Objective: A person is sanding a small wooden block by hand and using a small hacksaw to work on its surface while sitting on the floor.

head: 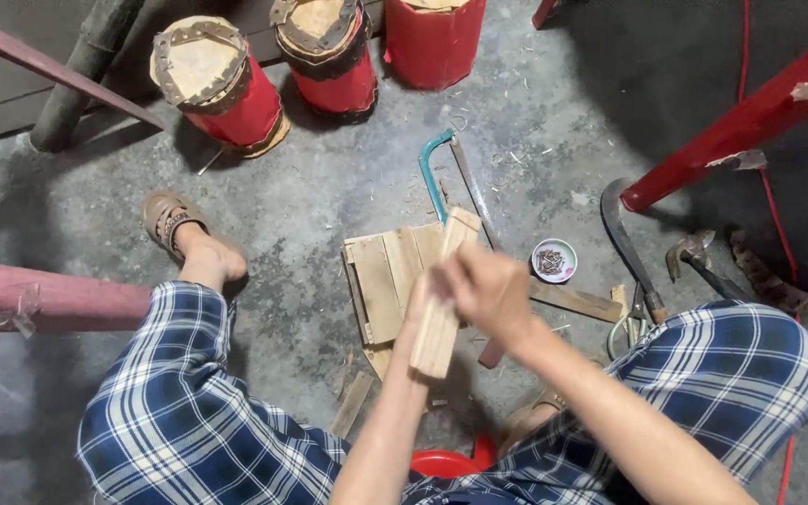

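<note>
Both hands, left hand and right hand, clamped round pale flat wood slat, over rough planks

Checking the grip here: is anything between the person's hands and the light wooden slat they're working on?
Nothing visible: the left hand and right hand both close directly on the light wooden slat, held above the flat wooden slats on the floor.

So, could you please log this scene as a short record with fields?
setting: concrete floor, person seated
left hand: holds wood strip
right hand: on the same strip
under hands: slat panel
tools: saw, sickle, hammer
other: nail dish, red drums
</note>
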